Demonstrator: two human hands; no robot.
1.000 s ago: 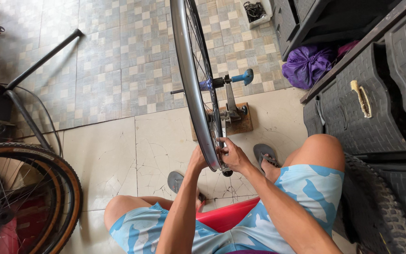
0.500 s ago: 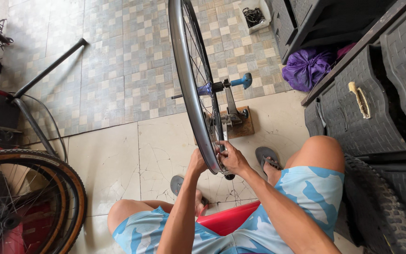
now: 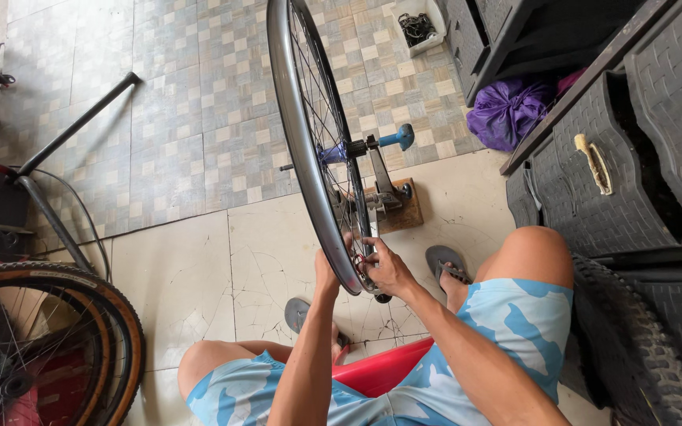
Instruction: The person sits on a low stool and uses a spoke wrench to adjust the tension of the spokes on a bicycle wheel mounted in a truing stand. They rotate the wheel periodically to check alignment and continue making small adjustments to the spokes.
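the bare wheel rim (image 3: 303, 150) stays upright in its truing stand (image 3: 384, 185); the right hand (image 3: 388, 268) still pinches something, perhaps a spoke nipple, at the rim's bottom, while the left hand (image 3: 326, 272) keeps gripping beside it: little has moved, the adjusting goes on.

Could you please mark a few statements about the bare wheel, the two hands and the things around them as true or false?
1. The bare bicycle wheel stands upright in a truing stand on a wooden block. True.
2. The right hand is at the spokes near the bottom of the rim. True.
3. The left hand rests on the person's knee. False: it touches the outer side of the rim, low down.
4. The wheel in the stand carries a tan-walled tyre. False: its rim is bare; the tan-walled tyre is on another wheel at lower left.
5. A purple bag lies on the floor by the dark drawers. True.
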